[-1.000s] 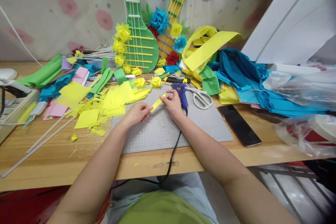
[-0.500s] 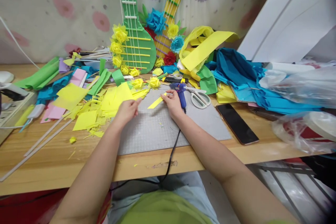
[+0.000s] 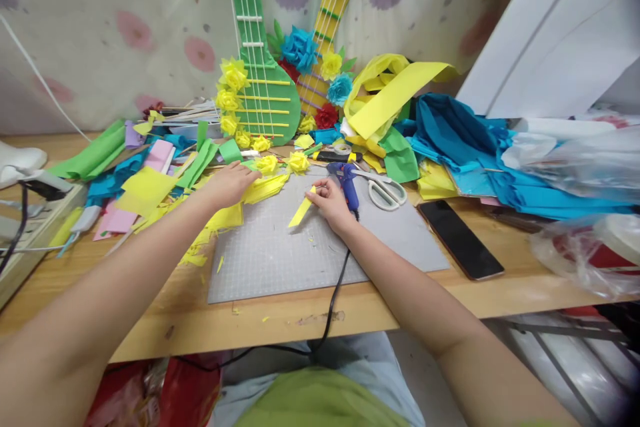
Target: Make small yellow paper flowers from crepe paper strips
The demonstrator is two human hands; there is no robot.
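Note:
My right hand pinches a narrow yellow paper strip above the grey cutting mat. My left hand reaches over the yellow paper pile, fingers stretched out and palm down, beside a stack of folded yellow strips. Whether it touches the paper is unclear. A blue glue gun lies just beyond my right hand, with white-handled scissors to its right. Two yellow paper flowers rest at the mat's back edge.
A green paper instrument and a yellow one lean against the back wall. Blue crepe paper is heaped at the right, behind a phone. A black cord crosses the mat. At the left sits a power strip.
My left hand has moved forward and left over the yellow pile, and its fingers have spread. My right hand still holds the strip, now tilted more steeply. The camera view has shifted slightly.

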